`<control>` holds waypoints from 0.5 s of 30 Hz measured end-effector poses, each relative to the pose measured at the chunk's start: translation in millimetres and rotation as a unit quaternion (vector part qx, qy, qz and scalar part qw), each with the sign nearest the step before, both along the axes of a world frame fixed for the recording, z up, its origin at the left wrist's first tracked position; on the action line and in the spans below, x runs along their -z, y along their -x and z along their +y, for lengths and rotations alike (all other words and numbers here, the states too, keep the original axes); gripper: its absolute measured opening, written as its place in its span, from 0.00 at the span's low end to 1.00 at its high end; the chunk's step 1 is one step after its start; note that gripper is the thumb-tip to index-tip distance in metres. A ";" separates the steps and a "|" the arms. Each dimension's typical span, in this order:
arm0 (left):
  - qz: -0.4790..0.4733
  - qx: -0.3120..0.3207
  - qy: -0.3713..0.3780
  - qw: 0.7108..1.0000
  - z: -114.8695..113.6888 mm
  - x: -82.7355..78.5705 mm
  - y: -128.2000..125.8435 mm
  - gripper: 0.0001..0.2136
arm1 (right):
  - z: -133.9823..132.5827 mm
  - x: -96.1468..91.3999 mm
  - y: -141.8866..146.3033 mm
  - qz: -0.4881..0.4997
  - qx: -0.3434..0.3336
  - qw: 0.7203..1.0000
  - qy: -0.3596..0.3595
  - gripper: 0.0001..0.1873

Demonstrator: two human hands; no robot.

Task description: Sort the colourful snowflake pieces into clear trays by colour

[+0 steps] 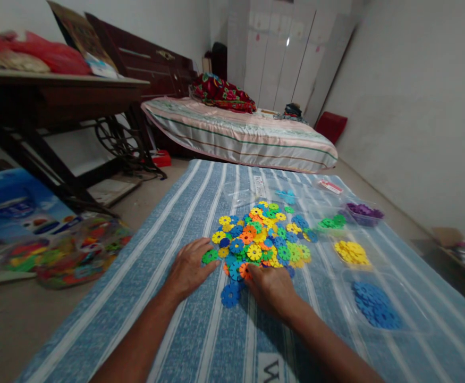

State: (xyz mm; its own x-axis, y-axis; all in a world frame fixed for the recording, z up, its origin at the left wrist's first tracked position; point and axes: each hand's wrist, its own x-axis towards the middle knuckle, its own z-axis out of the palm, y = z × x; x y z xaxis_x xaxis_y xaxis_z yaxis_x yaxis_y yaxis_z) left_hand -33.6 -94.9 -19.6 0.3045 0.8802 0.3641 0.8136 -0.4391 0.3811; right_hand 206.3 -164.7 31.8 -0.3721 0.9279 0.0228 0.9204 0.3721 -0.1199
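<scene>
A heap of flat plastic snowflake discs (262, 236) in yellow, blue, green and orange lies on a blue striped mat (200, 319). My left hand (188, 268) rests flat at the heap's left edge, fingers spread, touching a green disc (209, 257). My right hand (272, 290) lies at the heap's near edge with fingers curled onto an orange disc (245, 271), beside blue discs (230, 294). To the right sit sorted piles: blue (375, 306), yellow (352, 252), green (331, 222) and purple (364, 211), in clear trays.
A clear bag of mixed toy pieces (76, 255) and a blue box (13, 205) lie on the floor at left. A dark wooden table (57, 90) stands behind them. A low mattress (240, 133) lies beyond the mat, with white cupboards (284, 53) behind.
</scene>
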 end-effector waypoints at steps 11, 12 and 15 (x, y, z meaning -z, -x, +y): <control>0.007 0.008 -0.008 1.000 2.3 1.0 2.2 0.19 | -6.3 16.2 -12.9 0.019 -0.014 0.997 -0.079 0.09; 0.006 0.009 -0.008 1.000 2.4 1.0 2.7 0.19 | -7.1 16.9 -13.8 0.023 -0.015 0.996 -0.083 0.09; 0.008 0.012 -0.008 1.000 2.6 0.4 3.8 0.19 | -10.0 19.5 -17.9 0.038 -0.020 0.994 -0.101 0.10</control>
State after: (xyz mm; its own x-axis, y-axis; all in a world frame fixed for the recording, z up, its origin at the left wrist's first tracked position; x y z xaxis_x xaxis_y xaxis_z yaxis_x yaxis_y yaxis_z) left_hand -37.4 -92.4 -20.0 0.3317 0.8665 0.3731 0.8083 -0.4649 0.3611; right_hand 224.1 -174.6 12.3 -0.3984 0.8860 0.2372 0.8956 0.4316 -0.1081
